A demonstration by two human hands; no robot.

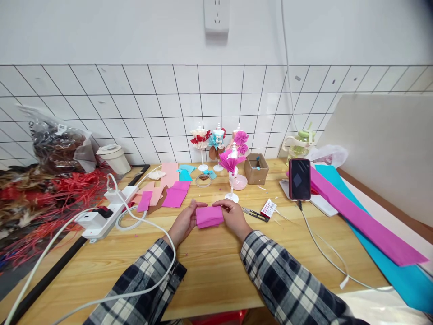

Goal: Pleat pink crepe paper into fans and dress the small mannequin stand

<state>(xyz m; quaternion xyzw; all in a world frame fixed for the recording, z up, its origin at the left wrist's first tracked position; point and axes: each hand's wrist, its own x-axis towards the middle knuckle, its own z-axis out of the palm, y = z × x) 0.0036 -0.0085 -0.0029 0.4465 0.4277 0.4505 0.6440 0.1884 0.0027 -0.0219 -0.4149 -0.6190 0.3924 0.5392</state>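
Between my two hands is a small folded piece of magenta crepe paper (209, 217), held just above the wooden table. My left hand (185, 222) grips its left edge, thumb on top. At the upper right corner my right hand (234, 217) pinches the same piece. Just beyond stands a small white dress-form stand (232, 187) with a magenta paper skirt (231, 161). Black thread snips (256, 214) lie to the right of my right hand, beside a small white and red packet (268, 208). Magenta sheets (176, 194) and peach paper pieces (169, 174) lie to the left.
Several decorated dress forms (218, 140) stand at the back near a cardboard box (256, 169) and a pink dish (239, 182). A power strip (108, 216) with a loose white cable (158, 225) is at left. A phone (299, 179) and long magenta paper (365, 221) are at right.
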